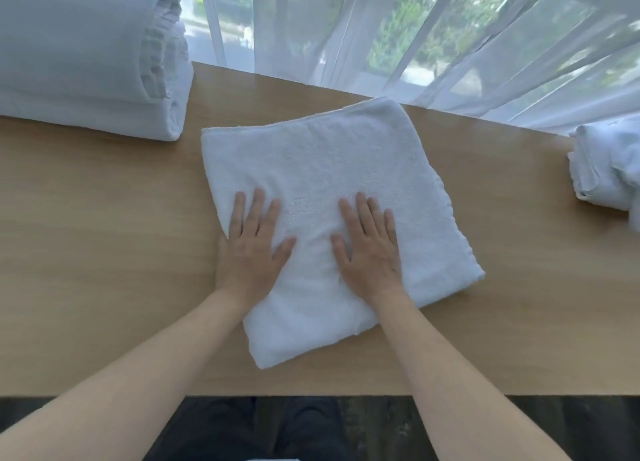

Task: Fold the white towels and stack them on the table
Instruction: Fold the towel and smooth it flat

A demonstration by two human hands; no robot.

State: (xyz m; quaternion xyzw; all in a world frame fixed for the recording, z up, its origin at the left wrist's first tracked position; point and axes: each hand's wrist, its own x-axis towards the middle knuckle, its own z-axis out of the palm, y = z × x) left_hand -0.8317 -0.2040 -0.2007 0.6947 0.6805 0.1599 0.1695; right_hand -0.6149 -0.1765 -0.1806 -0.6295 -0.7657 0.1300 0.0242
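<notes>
A folded white towel (332, 170) lies flat on the wooden table (97, 239), turned a little clockwise. Both my hands press down on its near half with straight, spread fingers. My left hand (251, 249) lies at the towel's left edge, its heel partly on the table. My right hand (369, 249) rests flat near the towel's middle. A tall stack of folded white towels (86, 55) stands at the table's far left corner. A crumpled pile of white towels (609, 166) lies at the right edge of the table.
Sheer white curtains (433, 45) hang along the table's far edge in front of a window. The table's near edge runs across the bottom of the view, with dark floor and my legs below it.
</notes>
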